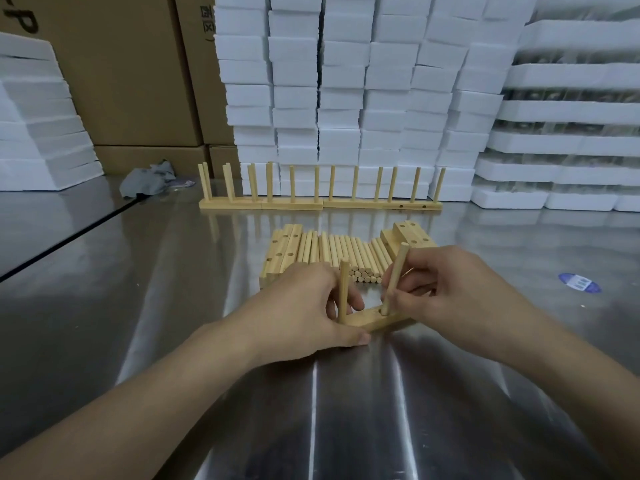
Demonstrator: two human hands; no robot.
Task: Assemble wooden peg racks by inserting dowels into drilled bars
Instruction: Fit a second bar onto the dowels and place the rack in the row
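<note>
The steel counter carries all the work, with white foam blocks stacked behind it. Along the far edge a row of finished racks stands end to end, their pegs upright; this portion of the task is judged complete. At mid-counter lies the remaining stock: a pile of loose dowels, flanked by spare drilled bars with empty holes, so a good deal of assembly is judged outstanding. Nearest the person, the bar in work lies flat on the counter. The left grip is closed on this bar, thumb on its near face and fingers behind, steadying it. The right grip pinches the second dowel, which leans slightly with its lower end in a hole, apparently not fully seated. The first dowel stands upright at the bar's left end. At least one hole between the two shows open.
</note>
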